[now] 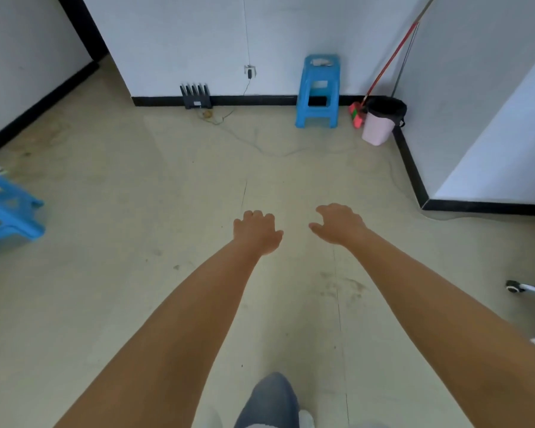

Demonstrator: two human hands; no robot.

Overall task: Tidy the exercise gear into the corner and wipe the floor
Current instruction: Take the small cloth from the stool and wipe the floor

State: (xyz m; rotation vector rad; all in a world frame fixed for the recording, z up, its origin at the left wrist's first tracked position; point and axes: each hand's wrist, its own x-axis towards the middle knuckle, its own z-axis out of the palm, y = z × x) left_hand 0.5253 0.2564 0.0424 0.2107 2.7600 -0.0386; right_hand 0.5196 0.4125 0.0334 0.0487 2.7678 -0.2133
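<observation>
1. Left hand (257,231) and right hand (340,223), both bare, reach forward side by side over the pale beige floor (167,211). Each grip is loosely curled and holds nothing; the fingertips hang downward and touch no object.
2. No exercise gear can be made out in this view. The cleaning tools stand in the far right corner: a red-handled mop (386,66) leaning on the wall, its pink and green head just beside a pink plastic bin with a black liner (380,122).
3. A tall blue plastic stool (318,91) stands against the back wall, near the bin. A second blue plastic stool (7,211) sits at the left edge.
4. Risk: a thin grey cable (260,143) trails across the floor from the black multi-antenna router (196,97) and the wall socket. A foot or mop head could snag it and drag the router.
5. Risk: dark scuffs (340,285) lie near the feet; wiping before gear is moved would probably leave patches missed.
6. Risk: pulling the leaning mop out carelessly could tip the bin.
</observation>
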